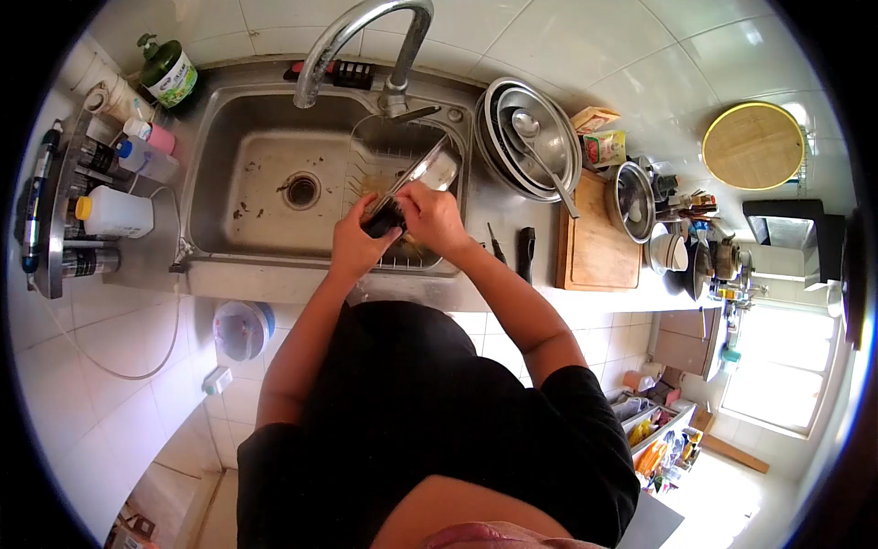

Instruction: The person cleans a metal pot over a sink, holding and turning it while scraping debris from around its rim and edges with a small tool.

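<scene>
Over the right part of the sink, a kitchen knife with a broad shiny blade and a dark handle is held at a slant, blade pointing up and to the right. Around the dark handle end, my left hand is closed. My right hand is closed too, its fingers pressed on the knife where blade and handle meet; whether something small is also in them is hidden. Beneath both hands lies a wire rack in the sink. The chrome faucet arches above.
Stacked metal bowls with a ladle stand right of the sink. A wooden cutting board lies beyond, near a black-handled tool. Several bottles, one a white jug, and a green pump bottle line the left side.
</scene>
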The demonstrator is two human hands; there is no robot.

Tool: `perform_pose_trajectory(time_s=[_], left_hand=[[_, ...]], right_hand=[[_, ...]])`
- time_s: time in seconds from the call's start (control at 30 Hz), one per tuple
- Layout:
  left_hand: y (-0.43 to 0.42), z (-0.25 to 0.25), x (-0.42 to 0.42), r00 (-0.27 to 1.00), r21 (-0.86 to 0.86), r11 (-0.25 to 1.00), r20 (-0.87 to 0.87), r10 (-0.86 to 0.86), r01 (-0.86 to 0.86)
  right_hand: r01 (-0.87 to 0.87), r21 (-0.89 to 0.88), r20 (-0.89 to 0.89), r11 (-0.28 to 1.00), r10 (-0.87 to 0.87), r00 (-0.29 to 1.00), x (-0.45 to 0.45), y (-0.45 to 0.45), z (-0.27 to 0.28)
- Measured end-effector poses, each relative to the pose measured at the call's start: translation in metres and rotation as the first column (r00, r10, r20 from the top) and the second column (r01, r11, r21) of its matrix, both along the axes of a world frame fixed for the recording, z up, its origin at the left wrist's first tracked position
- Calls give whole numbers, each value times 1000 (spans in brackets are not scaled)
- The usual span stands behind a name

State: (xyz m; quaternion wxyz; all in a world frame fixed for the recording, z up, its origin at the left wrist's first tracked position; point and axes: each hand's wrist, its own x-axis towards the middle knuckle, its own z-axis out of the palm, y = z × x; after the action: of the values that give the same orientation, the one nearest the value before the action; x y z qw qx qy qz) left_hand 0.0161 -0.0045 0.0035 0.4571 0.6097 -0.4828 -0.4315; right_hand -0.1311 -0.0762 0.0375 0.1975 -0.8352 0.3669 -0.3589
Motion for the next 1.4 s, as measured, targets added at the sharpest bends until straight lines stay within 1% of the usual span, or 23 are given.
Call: perform_pose_trajectory(time_s=[0.07, 0.1, 0.13, 0.23, 0.33, 0.43, 0.47, 0.57, 0.6, 0.67, 0.73, 0.77, 0.83, 0.87, 0.93, 0.97, 1.03, 1.13, 1.23, 1.33, 1.37, 1.4], left_hand=[[-2, 2, -2, 999, -38, 999, 38, 21, -19], [-1, 4, -4, 999, -46, 998, 21, 30, -29], [0, 7, -6, 999, -53, 998, 2, 38, -38], [1, 16, -9, 997, -91, 994, -27, 66, -68], [0, 19, -13, 996, -109, 990, -19, 83, -84], [-2, 18, -15, 995, -124, 987, -14, 96, -97], [-2, 18, -14, 995, -132, 987, -10, 96, -97], [-5, 16, -19, 989, -124, 984, -80, 121, -130], [-4, 15, -19, 989, -126, 984, -85, 117, -127], [-4, 13, -16, 990, -134, 983, -84, 113, -123], [-4, 10, -14, 994, -173, 979, -17, 110, -112], [-5, 9, -16, 994, -192, 976, 11, 111, -107], [-3, 10, -18, 987, -149, 980, -112, 114, -131], [-3, 12, -19, 978, -126, 982, -170, 118, -140], [-4, 15, -16, 994, -135, 986, -53, 95, -101], [-4, 15, -15, 997, -137, 987, 4, 82, -81], [-2, 14, -15, 997, -142, 987, -27, 68, -72], [0, 13, -15, 997, -123, 990, -51, 56, -62], [0, 12, -16, 999, -126, 991, -16, 43, -44], [3, 15, -15, 996, -152, 985, 6, 87, -86], [5, 16, -15, 994, -160, 982, 8, 105, -103], [6, 13, -14, 999, -119, 992, 22, 47, -44]], right_hand=[[141, 48, 20, 989, -142, 990, -9, -14, 6], [209, 72, 26, 975, -211, 977, -11, -20, 8], [178, 115, 51, 977, -185, 981, -11, -20, 6], [10, 100, 74, 995, -18, 997, -16, -18, 11], [138, 203, 3, 969, -141, 990, -22, -16, 19], [35, 296, 85, 955, -63, 994, -18, -4, 11], [6, 229, 11, 973, -8, 1000, -16, 1, 10], [-69, 92, -18, 993, 71, 997, -5, 7, -6], [-63, 106, -44, 992, 68, 997, -3, 9, -1], [9, 95, -32, 995, -6, 999, -7, 6, 0], [56, 80, -45, 995, -52, 998, -11, 2, 4], [-16, 62, -54, 998, 20, 998, -11, 2, 3], [-154, 30, -67, 988, 156, 986, -10, 5, 0], [-144, 2, -74, 990, 143, 987, -12, 4, 1], [-125, -55, -80, 991, 120, 989, -13, 2, 4], [-94, -37, -74, 995, 91, 993, -12, 3, 3], [-36, 0, -68, 999, 36, 997, -13, 4, 3], [-142, 27, -91, 990, 144, 985, -18, -4, 6], [-90, 129, -16, 988, 93, 996, -20, -3, 10], [146, 338, 35, 930, -167, 985, -30, -8, 5], [171, 369, 72, 914, -212, 975, -33, -12, 3], [199, 399, 106, 895, -260, 960, -37, -17, 0]])
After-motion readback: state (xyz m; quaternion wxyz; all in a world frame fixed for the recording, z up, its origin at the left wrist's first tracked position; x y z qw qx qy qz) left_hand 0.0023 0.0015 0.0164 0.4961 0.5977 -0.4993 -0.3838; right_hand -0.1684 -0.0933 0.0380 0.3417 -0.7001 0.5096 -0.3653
